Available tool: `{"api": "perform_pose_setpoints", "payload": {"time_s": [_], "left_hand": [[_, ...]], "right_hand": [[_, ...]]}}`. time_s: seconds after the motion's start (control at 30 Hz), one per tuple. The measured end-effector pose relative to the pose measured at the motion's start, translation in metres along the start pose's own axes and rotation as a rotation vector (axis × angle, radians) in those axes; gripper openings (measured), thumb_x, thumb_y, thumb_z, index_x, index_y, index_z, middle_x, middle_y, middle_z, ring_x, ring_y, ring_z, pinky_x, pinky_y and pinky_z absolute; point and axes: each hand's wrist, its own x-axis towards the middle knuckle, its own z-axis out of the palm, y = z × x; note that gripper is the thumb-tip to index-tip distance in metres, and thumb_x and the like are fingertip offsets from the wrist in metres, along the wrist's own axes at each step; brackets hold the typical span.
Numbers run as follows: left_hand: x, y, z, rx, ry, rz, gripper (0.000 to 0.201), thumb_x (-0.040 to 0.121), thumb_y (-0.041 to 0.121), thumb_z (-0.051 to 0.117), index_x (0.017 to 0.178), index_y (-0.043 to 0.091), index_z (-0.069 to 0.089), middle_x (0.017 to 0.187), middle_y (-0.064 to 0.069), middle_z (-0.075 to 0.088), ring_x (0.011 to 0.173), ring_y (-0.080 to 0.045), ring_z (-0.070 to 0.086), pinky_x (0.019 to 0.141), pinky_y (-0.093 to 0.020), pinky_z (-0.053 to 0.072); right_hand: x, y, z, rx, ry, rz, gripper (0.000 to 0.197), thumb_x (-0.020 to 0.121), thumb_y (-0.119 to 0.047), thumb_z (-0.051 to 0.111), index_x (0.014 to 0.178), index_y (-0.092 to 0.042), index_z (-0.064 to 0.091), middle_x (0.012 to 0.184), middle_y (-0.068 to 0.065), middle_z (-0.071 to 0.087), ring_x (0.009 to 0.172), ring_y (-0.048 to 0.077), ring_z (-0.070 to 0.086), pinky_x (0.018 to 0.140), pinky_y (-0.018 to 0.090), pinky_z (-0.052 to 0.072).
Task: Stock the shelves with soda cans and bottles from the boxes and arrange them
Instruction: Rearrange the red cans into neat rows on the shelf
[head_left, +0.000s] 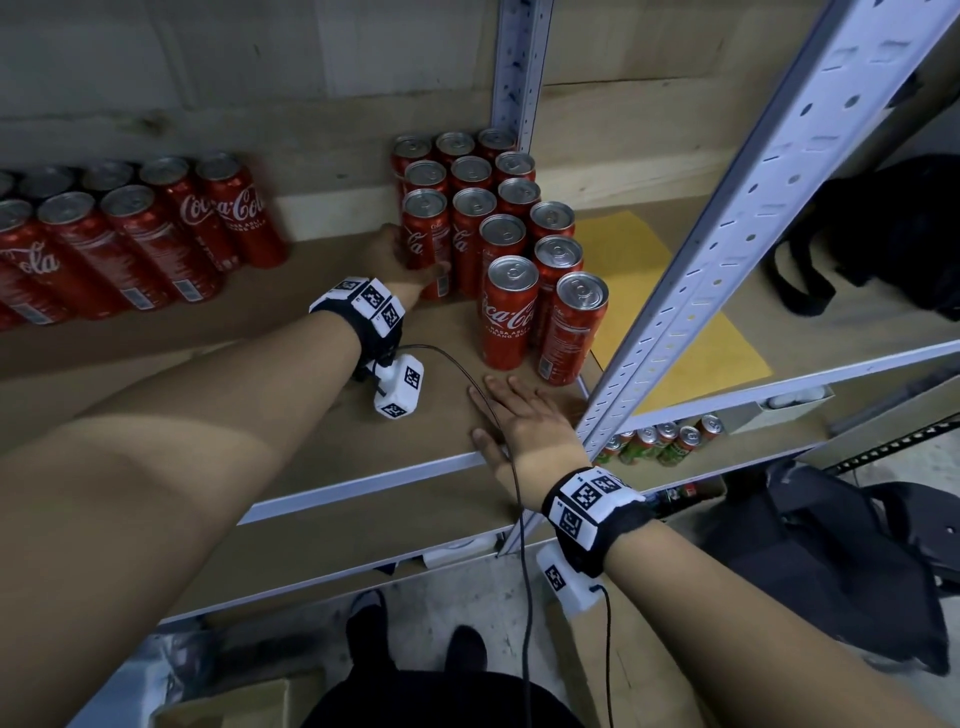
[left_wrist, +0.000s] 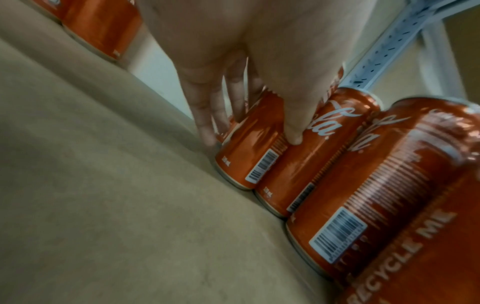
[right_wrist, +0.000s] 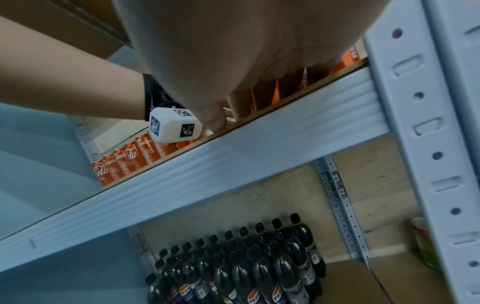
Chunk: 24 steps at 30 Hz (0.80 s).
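Observation:
A block of several red Coca-Cola cans (head_left: 498, 228) stands upright at the right end of the brown shelf board (head_left: 415, 447). My left hand (head_left: 402, 262) reaches to its front-left can (head_left: 426, 228). In the left wrist view that can (left_wrist: 241, 164) sits between the fingers (left_wrist: 205, 127) on its left side and the thumb (left_wrist: 293, 131) on its front, beside the neighbouring can (left_wrist: 306, 164). My right hand (head_left: 514, 415) lies flat on the board near the front edge with straight fingers and holds nothing. In the right wrist view its palm (right_wrist: 221, 51) fills the top.
A second group of Coca-Cola cans (head_left: 130, 234) stands at the far left. A white slotted upright (head_left: 727, 249) crosses right of the right hand. Beyond it lie a yellow sheet (head_left: 634, 270) and a black bag (head_left: 883, 234). Pepsi bottles (right_wrist: 246, 267) and green cans (head_left: 660, 441) fill lower shelves.

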Motion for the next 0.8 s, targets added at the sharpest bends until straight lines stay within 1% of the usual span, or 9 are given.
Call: {"api": "perform_pose_setpoints", "payload": {"time_s": [0.03, 0.1, 0.17, 0.23, 0.33, 0.47, 0.57, 0.63, 0.8], "left_hand": [[-0.006, 0.004, -0.002, 0.024, -0.037, -0.024, 0.057, 0.084, 0.033, 0.08, 0.13, 0.009, 0.057, 0.131, -0.011, 0.065, 0.119, -0.025, 0.062, 0.099, -0.034, 0.047], [-0.025, 0.009, -0.008, 0.166, -0.118, -0.128, 0.064, 0.093, 0.051, 0.065, 0.141, 0.011, 0.052, 0.138, -0.014, 0.06, 0.126, -0.031, 0.057, 0.105, -0.035, 0.043], [-0.05, 0.006, -0.02, 0.376, -0.054, -0.146, 0.071, 0.093, 0.062, 0.056, 0.143, 0.012, 0.049, 0.137, -0.015, 0.06, 0.123, -0.034, 0.057, 0.101, -0.036, 0.046], [-0.077, -0.005, -0.036, 0.447, -0.01, -0.094, 0.068, 0.091, 0.061, 0.06, 0.143, 0.018, 0.052, 0.142, -0.014, 0.056, 0.128, -0.032, 0.054, 0.102, -0.035, 0.045], [-0.12, -0.025, -0.064, 0.581, -0.132, -0.127, 0.072, 0.086, 0.065, 0.062, 0.146, 0.029, 0.048, 0.154, -0.009, 0.043, 0.139, -0.026, 0.044, 0.11, -0.036, 0.04], [-0.172, -0.035, -0.104, 0.696, -0.298, -0.205, 0.082, 0.085, 0.068, 0.062, 0.152, 0.026, 0.04, 0.154, -0.001, 0.043, 0.134, -0.022, 0.048, 0.108, -0.036, 0.042], [-0.19, -0.037, -0.137, 0.703, -0.362, -0.31, 0.078, 0.085, 0.072, 0.059, 0.148, 0.028, 0.045, 0.151, 0.004, 0.047, 0.13, -0.02, 0.05, 0.106, -0.035, 0.044], [-0.193, -0.041, -0.159, 0.691, -0.357, -0.347, 0.077, 0.083, 0.074, 0.059, 0.145, 0.03, 0.048, 0.148, 0.006, 0.049, 0.126, -0.018, 0.051, 0.104, -0.034, 0.045], [-0.185, -0.058, -0.206, 0.68, -0.238, -0.366, 0.075, 0.082, 0.072, 0.062, 0.143, 0.03, 0.05, 0.144, 0.005, 0.054, 0.126, -0.018, 0.053, 0.101, -0.033, 0.045]], "right_hand": [[0.0, 0.0, -0.002, 0.009, 0.004, -0.005, 0.059, 0.107, -0.049, 0.035, 0.162, -0.032, 0.022, 0.17, -0.009, 0.014, 0.157, 0.017, 0.007, 0.127, 0.034, 0.001], [-0.001, 0.0, -0.007, 0.049, 0.001, -0.014, 0.057, 0.107, -0.045, 0.039, 0.161, -0.031, 0.027, 0.169, -0.007, 0.019, 0.157, 0.018, 0.011, 0.126, 0.031, 0.003], [-0.002, -0.001, -0.016, 0.11, -0.014, -0.005, 0.057, 0.107, -0.042, 0.043, 0.16, -0.029, 0.029, 0.168, -0.007, 0.023, 0.156, 0.017, 0.015, 0.123, 0.027, 0.006], [-0.004, -0.003, -0.027, 0.161, -0.028, 0.027, 0.058, 0.105, -0.044, 0.045, 0.16, -0.029, 0.03, 0.166, -0.007, 0.028, 0.154, 0.015, 0.021, 0.121, 0.023, 0.013], [-0.003, -0.014, -0.042, 0.158, -0.06, 0.019, 0.061, 0.103, -0.05, 0.047, 0.159, -0.032, 0.03, 0.165, -0.008, 0.029, 0.151, 0.012, 0.026, 0.119, 0.024, 0.02], [0.008, -0.043, -0.051, 0.111, -0.129, -0.063, 0.063, 0.102, -0.055, 0.045, 0.159, -0.034, 0.029, 0.165, -0.009, 0.028, 0.15, 0.017, 0.03, 0.12, 0.033, 0.03], [0.024, -0.068, -0.053, 0.125, -0.169, -0.115, 0.059, 0.099, -0.058, 0.047, 0.153, -0.035, 0.039, 0.156, -0.008, 0.043, 0.138, 0.019, 0.047, 0.11, 0.037, 0.043], [0.037, -0.086, -0.055, 0.113, -0.202, -0.153, 0.058, 0.097, -0.059, 0.048, 0.15, -0.034, 0.045, 0.149, -0.005, 0.052, 0.13, 0.02, 0.054, 0.104, 0.038, 0.048], [0.075, -0.128, -0.068, 0.097, -0.198, -0.193, 0.055, 0.096, -0.06, 0.052, 0.143, -0.032, 0.053, 0.139, -0.002, 0.062, 0.125, 0.019, 0.058, 0.105, 0.034, 0.047]]}}
